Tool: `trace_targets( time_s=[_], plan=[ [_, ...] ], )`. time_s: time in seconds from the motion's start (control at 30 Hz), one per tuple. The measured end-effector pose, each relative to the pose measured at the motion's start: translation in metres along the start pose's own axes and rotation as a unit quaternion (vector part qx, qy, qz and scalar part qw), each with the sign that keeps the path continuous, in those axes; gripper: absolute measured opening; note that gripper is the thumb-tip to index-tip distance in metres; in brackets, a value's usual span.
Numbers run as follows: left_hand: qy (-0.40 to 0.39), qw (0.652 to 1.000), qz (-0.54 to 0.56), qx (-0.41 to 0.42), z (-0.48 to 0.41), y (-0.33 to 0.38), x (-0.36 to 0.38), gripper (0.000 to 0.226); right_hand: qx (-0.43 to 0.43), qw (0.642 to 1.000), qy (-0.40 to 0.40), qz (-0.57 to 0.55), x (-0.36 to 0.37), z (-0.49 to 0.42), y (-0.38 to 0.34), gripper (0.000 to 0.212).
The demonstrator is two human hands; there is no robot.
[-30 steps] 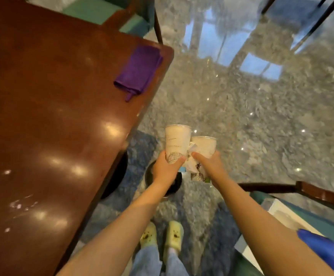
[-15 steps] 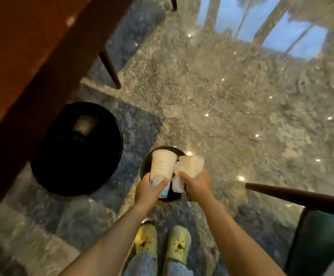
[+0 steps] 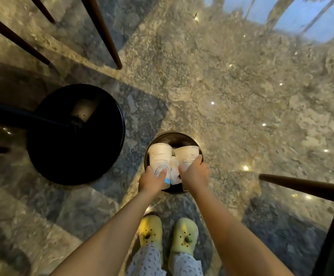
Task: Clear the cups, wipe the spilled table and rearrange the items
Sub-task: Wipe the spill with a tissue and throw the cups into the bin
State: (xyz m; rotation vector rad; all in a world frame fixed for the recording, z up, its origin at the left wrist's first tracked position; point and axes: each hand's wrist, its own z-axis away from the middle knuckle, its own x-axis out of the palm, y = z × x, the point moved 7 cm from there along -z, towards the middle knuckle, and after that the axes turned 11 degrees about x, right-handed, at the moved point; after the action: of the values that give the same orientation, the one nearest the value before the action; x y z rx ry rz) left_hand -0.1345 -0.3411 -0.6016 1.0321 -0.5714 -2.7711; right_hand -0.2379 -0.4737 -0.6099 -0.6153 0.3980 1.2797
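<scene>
My left hand (image 3: 152, 181) grips a white paper cup (image 3: 159, 158) with printed drawings and a blue band near its base. My right hand (image 3: 195, 174) grips a second white paper cup (image 3: 188, 156), with crumpled white tissue (image 3: 174, 172) bunched between the two cups. Both cups are held upright directly over a small round dark bin (image 3: 174, 137) on the floor, their bases low inside its rim. The table is out of view.
A round black table base (image 3: 76, 134) stands on the floor to the left of the bin. Dark chair legs (image 3: 106, 32) cross the top left, and a chair frame (image 3: 309, 188) juts in at the right. My yellow-green clogs (image 3: 168, 234) stand just behind the bin on polished stone floor.
My view has tilted down from the table top to the floor. Both hands have lowered the cups from above the table's edge down over the bin.
</scene>
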Motion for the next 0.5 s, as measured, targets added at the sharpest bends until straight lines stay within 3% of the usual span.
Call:
trace_targets(
  time_s=[0.2,0.5],
  plan=[
    [-0.009,0.999,-0.008,0.033,0.007,0.003,-0.002,0.046,-0.034,0.999,-0.016,0.003,-0.001,0.008,-0.001,0.075],
    [-0.028,0.99,-0.043,0.13,0.024,0.02,-0.009,0.05,-0.093,0.99,-0.037,0.104,-0.006,0.025,0.003,0.069]
  ],
)
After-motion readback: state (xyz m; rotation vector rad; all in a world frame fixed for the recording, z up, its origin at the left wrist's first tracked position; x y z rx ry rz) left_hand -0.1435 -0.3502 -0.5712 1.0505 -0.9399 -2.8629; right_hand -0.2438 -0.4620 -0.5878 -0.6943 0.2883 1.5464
